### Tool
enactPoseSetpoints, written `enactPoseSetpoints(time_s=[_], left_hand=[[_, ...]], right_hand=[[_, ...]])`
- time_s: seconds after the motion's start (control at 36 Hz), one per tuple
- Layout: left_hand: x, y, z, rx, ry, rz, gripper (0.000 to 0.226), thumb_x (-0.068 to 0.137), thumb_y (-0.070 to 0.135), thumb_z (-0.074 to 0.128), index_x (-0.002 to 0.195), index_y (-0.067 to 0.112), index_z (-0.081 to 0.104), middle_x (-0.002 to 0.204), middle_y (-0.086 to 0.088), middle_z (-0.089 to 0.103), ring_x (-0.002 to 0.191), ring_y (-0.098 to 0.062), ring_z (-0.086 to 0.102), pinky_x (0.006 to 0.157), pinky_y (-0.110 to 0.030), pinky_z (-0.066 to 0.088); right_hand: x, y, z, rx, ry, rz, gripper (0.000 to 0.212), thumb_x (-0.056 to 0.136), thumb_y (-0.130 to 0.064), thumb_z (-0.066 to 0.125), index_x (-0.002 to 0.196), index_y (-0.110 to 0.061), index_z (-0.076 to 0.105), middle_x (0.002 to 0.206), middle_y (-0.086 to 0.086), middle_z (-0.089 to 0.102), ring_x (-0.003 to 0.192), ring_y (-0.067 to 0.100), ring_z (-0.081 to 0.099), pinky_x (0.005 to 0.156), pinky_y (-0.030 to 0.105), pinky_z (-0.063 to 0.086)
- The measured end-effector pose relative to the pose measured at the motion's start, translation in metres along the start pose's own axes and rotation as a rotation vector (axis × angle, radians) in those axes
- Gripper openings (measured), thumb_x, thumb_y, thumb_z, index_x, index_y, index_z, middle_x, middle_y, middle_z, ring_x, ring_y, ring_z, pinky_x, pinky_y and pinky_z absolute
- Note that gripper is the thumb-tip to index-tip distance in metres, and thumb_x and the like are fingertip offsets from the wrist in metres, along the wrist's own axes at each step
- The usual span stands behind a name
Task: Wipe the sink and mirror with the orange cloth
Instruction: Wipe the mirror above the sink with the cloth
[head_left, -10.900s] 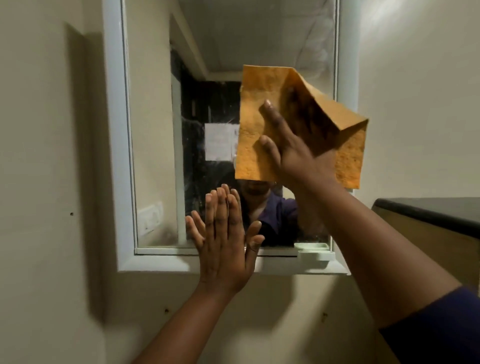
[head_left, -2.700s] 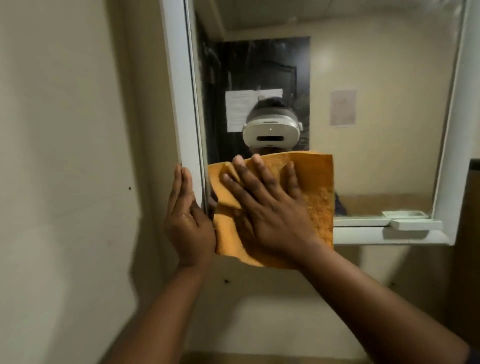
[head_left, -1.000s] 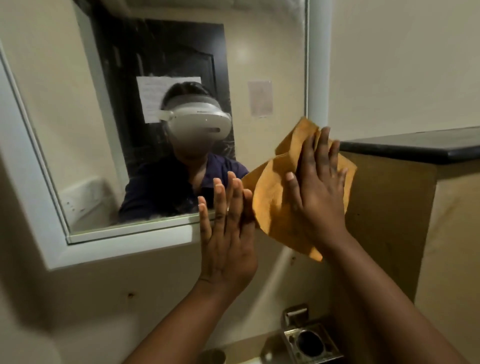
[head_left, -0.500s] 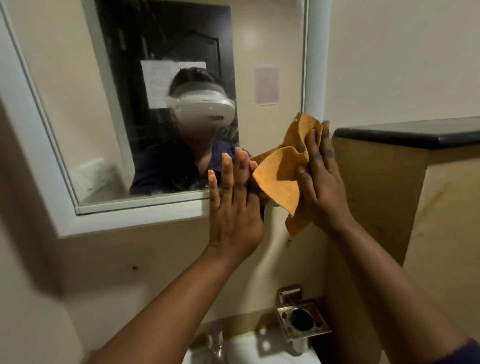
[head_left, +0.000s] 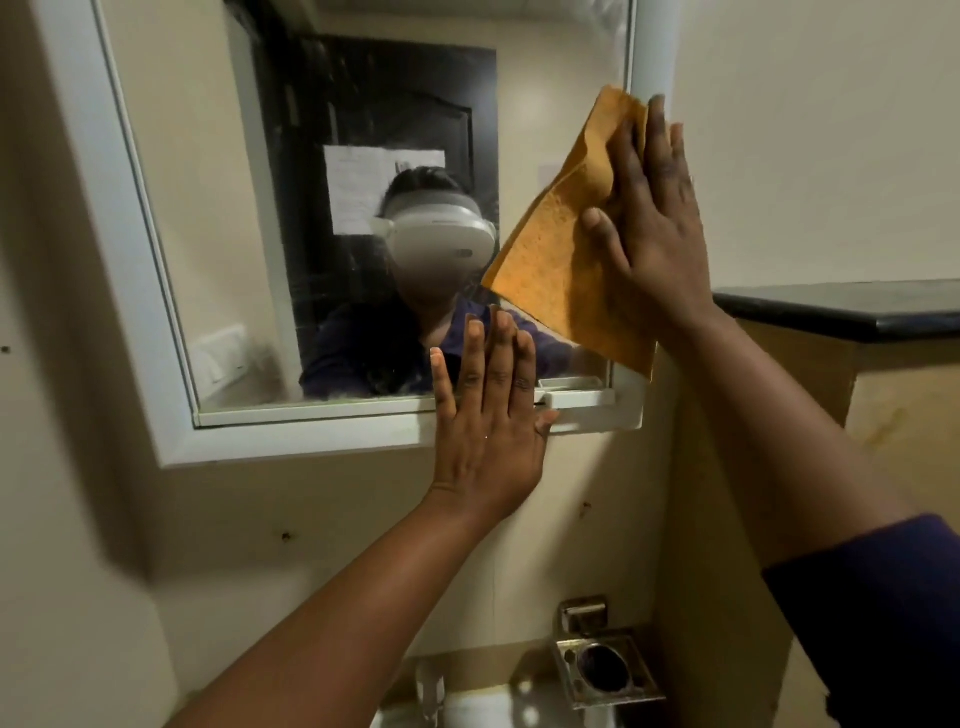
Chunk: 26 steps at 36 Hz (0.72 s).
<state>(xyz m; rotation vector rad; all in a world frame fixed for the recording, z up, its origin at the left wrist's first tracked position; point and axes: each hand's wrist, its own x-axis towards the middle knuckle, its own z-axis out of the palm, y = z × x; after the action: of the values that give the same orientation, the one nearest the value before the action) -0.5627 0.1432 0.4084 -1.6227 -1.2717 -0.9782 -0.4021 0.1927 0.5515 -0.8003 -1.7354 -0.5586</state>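
Observation:
The white-framed mirror (head_left: 218, 249) hangs on the cream wall. My right hand (head_left: 649, 228) presses the orange cloth (head_left: 561, 270) flat against the mirror's right edge and frame, fingers pointing up. The cloth hangs down to the lower right corner of the frame. My left hand (head_left: 488, 421) lies flat with its fingers apart on the bottom frame and the wall below, holding nothing. A sliver of the white sink (head_left: 483, 712) shows at the bottom edge, with the tap (head_left: 430, 693) above it.
A metal wall-mounted holder (head_left: 605, 665) sits below the mirror on the right. A dark countertop (head_left: 852, 306) on a tan partition stands close to the right. A small white ledge (head_left: 576, 397) juts from the frame's lower right.
My right hand has slid the cloth upward along the mirror's right edge and spread it flatter. My left hand stays pressed at the bottom frame.

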Motion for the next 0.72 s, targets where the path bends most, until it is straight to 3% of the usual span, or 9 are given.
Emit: enactPoseSetpoints(time_s=[0.08,0.19,0.31,0.47,0.56,0.72], left_hand=[[0.001,-0.001,0.000,-0.012,0.013,0.033,0.073,0.096,0.043,0.026,0.144,0.009,-0.017,0.151,-0.009,-0.029,0.142,-0.028,-0.016,0.113,-0.057,-0.001],[0.001,-0.001,-0.005,-0.009,0.004,0.093,0.069,0.097,0.047,0.018,0.145,0.009,-0.014,0.152,-0.010,-0.022,0.143,-0.031,-0.006,0.113,-0.059,0.003],[0.005,0.000,-0.008,0.001,-0.016,0.075,0.068,0.096,0.048,0.017,0.146,0.008,-0.009,0.153,-0.014,-0.008,0.142,-0.034,0.006,0.112,-0.059,0.005],[0.018,0.005,-0.010,-0.015,0.002,0.081,0.069,0.096,0.049,0.021,0.146,0.009,-0.005,0.153,-0.016,0.002,0.142,-0.036,0.011,0.111,-0.062,0.008],[0.024,0.008,-0.010,-0.027,0.024,0.066,0.068,0.097,0.051,0.015,0.147,0.010,-0.006,0.154,-0.013,-0.008,0.142,-0.034,0.009,0.111,-0.061,0.007],[0.032,0.013,-0.006,-0.031,0.071,0.082,0.066,0.097,0.045,0.019,0.147,0.009,-0.004,0.156,-0.013,-0.006,0.142,-0.034,0.011,0.109,-0.064,0.010]], right_hand=[[-0.019,0.003,0.006,0.028,0.001,-0.017,0.077,0.093,-0.057,0.023,0.147,-0.003,0.018,0.154,0.027,0.009,0.143,0.039,0.005,0.116,0.042,0.007],[-0.061,0.009,0.014,0.085,-0.019,-0.015,0.069,0.096,-0.053,0.024,0.148,-0.009,0.014,0.156,0.019,0.004,0.145,0.023,0.003,0.114,0.051,0.022],[-0.083,0.012,0.018,0.097,-0.044,-0.001,0.068,0.095,-0.057,0.020,0.149,-0.020,0.004,0.157,0.006,-0.004,0.145,0.015,-0.002,0.113,0.056,0.022],[-0.050,0.012,0.008,0.051,-0.038,-0.026,0.070,0.093,-0.061,0.019,0.149,-0.024,0.001,0.155,-0.007,-0.011,0.144,0.015,-0.005,0.116,0.050,0.010],[-0.020,0.012,0.001,0.045,-0.026,-0.051,0.069,0.092,-0.061,0.021,0.148,-0.026,-0.002,0.156,-0.006,-0.009,0.145,0.017,-0.003,0.114,0.048,0.008],[0.033,0.010,-0.017,0.005,-0.005,-0.045,0.068,0.094,-0.055,0.028,0.149,-0.025,0.003,0.159,0.001,-0.004,0.145,0.021,-0.002,0.117,0.051,0.009]])
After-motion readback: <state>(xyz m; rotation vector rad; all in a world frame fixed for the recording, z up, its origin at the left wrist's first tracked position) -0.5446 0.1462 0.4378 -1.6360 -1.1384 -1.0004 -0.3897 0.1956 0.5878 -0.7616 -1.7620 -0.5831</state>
